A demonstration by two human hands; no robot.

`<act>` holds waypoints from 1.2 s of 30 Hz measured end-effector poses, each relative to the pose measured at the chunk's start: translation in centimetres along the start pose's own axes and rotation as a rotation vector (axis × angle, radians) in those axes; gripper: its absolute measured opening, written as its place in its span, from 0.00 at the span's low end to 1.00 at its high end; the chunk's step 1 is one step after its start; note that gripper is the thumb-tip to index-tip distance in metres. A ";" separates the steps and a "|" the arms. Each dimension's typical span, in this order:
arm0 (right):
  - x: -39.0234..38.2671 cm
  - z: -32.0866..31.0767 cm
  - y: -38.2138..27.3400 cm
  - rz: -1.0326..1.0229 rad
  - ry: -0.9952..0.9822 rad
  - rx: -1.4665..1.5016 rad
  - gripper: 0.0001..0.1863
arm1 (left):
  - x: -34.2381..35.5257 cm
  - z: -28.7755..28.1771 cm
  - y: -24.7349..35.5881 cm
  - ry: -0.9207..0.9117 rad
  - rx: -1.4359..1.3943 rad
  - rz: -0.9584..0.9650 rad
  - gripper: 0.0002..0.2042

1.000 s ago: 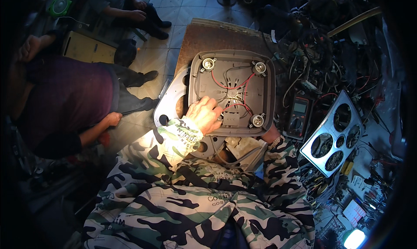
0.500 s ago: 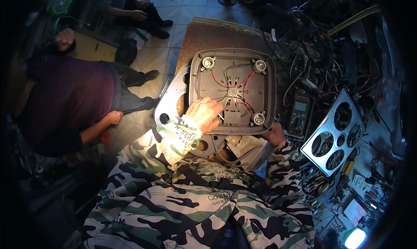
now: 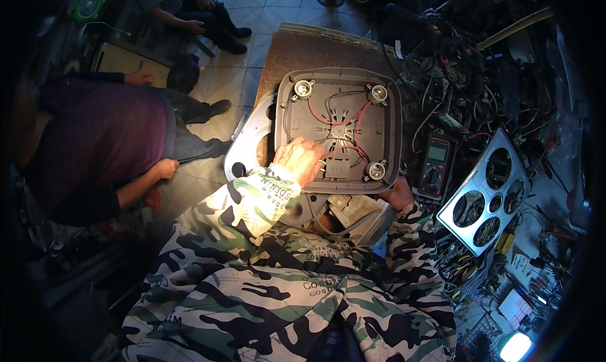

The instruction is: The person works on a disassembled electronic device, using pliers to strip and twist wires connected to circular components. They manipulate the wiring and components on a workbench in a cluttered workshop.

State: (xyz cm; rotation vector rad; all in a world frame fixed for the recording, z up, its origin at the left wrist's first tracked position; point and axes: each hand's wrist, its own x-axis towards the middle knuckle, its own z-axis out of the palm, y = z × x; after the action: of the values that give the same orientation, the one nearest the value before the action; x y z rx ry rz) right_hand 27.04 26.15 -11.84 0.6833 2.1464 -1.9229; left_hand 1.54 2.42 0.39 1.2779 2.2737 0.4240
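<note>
A square grey-brown plastic housing (image 3: pixel 391 125) with rounded corners lies open side up before me on a brown board (image 3: pixel 284 49). Round metal fittings show in three corners: far left (image 3: pixel 303 89), far right (image 3: pixel 377 95) and near right (image 3: pixel 376 170). Red and black wires (image 3: pixel 358 125) run between them past a slotted centre. My left hand (image 3: pixel 298 160) is over the near left corner and hides it. Its fingers are bent together beside a small rectangular box (image 3: pixel 338 168); what they pinch is hidden. My right hand (image 3: pixel 398 193) grips the housing's near right corner from outside.
Under the housing's left side sits a pale metal plate with round holes (image 3: pixel 243 150). To the right are a multimeter (image 3: pixel 435 166), a panel with round openings (image 3: pixel 486 201) and tangled cables. A lit lamp (image 3: pixel 516 347) stands lower right. Two people (image 3: pixel 104 131) (image 3: pixel 189 11) are at left.
My left hand has shifted slightly up and left, its fingers more bent. My right hand stays at the corner. The nearer person at left has lowered a raised hand toward a yellowish surface.
</note>
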 end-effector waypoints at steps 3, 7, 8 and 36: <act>0.2 0.0 -0.8 0.067 -0.037 0.023 0.18 | -0.9 -0.2 -0.6 0.211 -0.060 0.120 0.12; -0.1 0.1 -1.6 0.025 -0.012 0.018 0.18 | -0.3 -1.1 -1.8 0.572 -0.228 0.281 0.11; -0.1 0.0 -0.9 -0.030 -0.007 -0.012 0.18 | -0.5 -1.1 -1.4 0.582 -0.374 0.154 0.11; 2.8 0.3 -7.4 -0.008 0.338 0.145 0.23 | -1.6 -0.3 -2.8 0.563 -0.297 0.158 0.11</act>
State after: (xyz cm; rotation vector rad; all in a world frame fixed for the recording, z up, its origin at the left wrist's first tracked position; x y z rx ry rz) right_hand 21.20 25.97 -6.44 1.0987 2.2067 -2.1116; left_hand 0.10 -0.43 -0.36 1.2999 2.4188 1.2640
